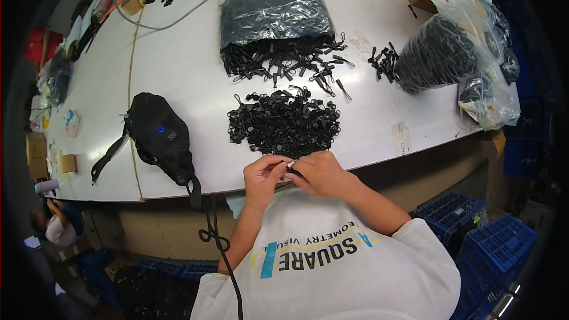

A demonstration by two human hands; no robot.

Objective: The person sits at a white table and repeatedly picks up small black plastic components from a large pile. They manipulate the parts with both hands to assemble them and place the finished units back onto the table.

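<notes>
My left hand and my right hand meet at the table's front edge, fingers pinched together. Between the fingertips is a small black piece, mostly hidden, with a whitish spot beside it. Just beyond my hands lies a heap of small black plastic parts, some with thin loops. Farther back, black zipper pulls with cord loops spill from the mouth of a large clear plastic bag full of dark pieces.
A black pouch bag with straps lies left on the white table. At right are a small group of black pulls and a filled clear bag. Blue crates stand below right. Another person is at far left.
</notes>
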